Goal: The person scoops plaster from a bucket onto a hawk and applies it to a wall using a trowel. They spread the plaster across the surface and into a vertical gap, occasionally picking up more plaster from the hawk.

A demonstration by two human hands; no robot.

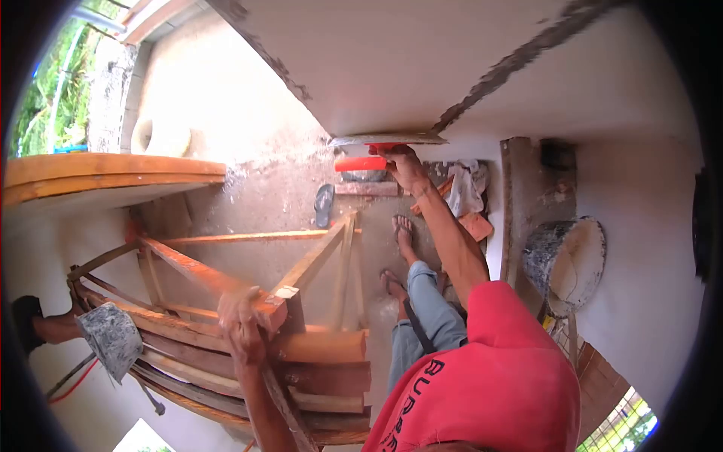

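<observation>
My right hand (403, 167) is closed round the red handle (361, 163) of a trowel. The trowel's flat blade (388, 139) lies against the pale wall (361, 68), at the lower end of a dark strip (512, 68). On the left, my left hand (242, 313) is wrapped over the top of a wooden frame (188, 264), beside a stack of planks. Its fingers are curled on the wood.
A plaster-stained bucket (565, 264) stands at the right. Another stained container (111, 340) is at the left, near a person's foot (56, 328). A black sandal (324, 205), bricks (367, 185) and a crumpled bag (468, 188) lie on the floor.
</observation>
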